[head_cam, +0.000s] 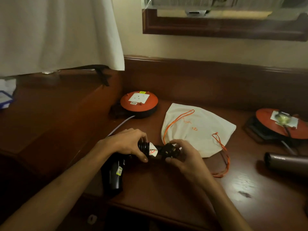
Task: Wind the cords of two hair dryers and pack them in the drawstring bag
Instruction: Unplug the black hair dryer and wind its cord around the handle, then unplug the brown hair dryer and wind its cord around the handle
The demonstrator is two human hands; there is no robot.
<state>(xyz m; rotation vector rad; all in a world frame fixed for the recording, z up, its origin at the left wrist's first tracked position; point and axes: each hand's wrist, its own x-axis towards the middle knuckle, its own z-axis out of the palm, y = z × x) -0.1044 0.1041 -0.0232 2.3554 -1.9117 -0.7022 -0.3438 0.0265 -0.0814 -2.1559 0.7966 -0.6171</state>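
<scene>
Black hair dryer [114, 174]: head view, the only one. It lies at the front left part of the desk [191, 194], body toward the front edge, handle end raised between the two hands.
Cord [143, 146]: it looks already wound in tight black coils around the handle, with a white tag [152, 150] beside the coils.
Left hand [128, 144]: fingers curled over the coils, thumb underneath; it grips the wound part.
Right hand [181, 155]: fingers bent around the black plug [170, 151], which it holds close to the coils.
Step in hand: I judge the winding of this first cord is nearly finished and the plug end is being secured; whether it is tucked in, I cannot tell.
Second hair dryer [286, 162]: grey-brown, it lies near the right edge of the desk, well apart from the hands and untouched. A cable [287, 130] goes to the orange reel [281, 122] behind it, where something is plugged in, so probably its cord is not yet wound.
Drawstring bag [196, 130]: white with orange strings [221, 157], flat in the middle of the desk, just beyond the right hand. It appears to have nothing inside.
Other reel [139, 102]: orange, near the back of the desk, socket free.
Left to do: finish this cord, unplug and wind the second one, put both dryers in the bag.
</scene>
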